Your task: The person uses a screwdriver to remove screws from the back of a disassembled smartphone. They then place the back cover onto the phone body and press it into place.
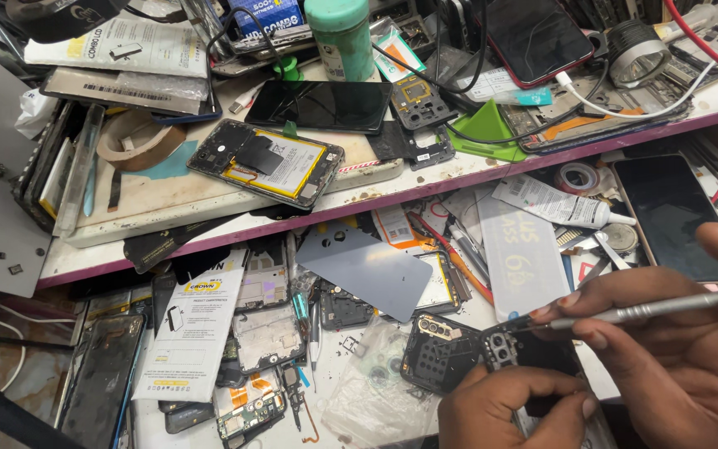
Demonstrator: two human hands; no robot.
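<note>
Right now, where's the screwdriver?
Head view, lower right: the screwdriver is in the right hand, tip at the dark phone part that the left hand steadies.

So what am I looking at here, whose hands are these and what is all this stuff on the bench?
No machine here: these are one person's two bare hands, filmed by a camera worn on their head that looks down at the bench. The right hand holds a thin metal screwdriver with a red end, its tip at the camera corner of a dark opened phone. The left hand steadies that phone from below. Around them lie phone parts: a grey back cover, another dark phone frame, a white tube and a white instruction leaflet. On the raised shelf behind sit an opened phone with its battery showing, a black screen, a tape roll and a green bottle.
</note>
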